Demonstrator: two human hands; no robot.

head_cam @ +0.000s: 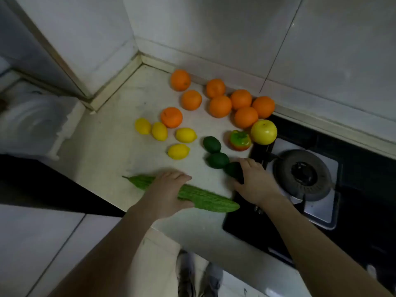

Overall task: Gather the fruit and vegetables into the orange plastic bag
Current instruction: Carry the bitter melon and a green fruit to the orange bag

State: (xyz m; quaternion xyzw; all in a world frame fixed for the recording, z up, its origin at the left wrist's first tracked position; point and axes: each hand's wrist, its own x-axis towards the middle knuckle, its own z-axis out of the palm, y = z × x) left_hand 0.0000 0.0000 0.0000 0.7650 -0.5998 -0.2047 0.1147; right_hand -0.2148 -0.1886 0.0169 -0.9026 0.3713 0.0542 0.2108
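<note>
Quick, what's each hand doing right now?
Left hand: grips the bitter gourd.
Right hand: grips a dark green fruit.

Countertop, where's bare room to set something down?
Bare countertop left of the lemons, up toward the wall corner, and a strip between lemons and bitter gourd. Crowded: oranges along the back wall, limes beside the stove.

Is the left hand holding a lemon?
No, the left hand grips the long green gourd, while the lemons lie untouched behind it.

Head camera looks steeply down over countertop (115, 155).
</note>
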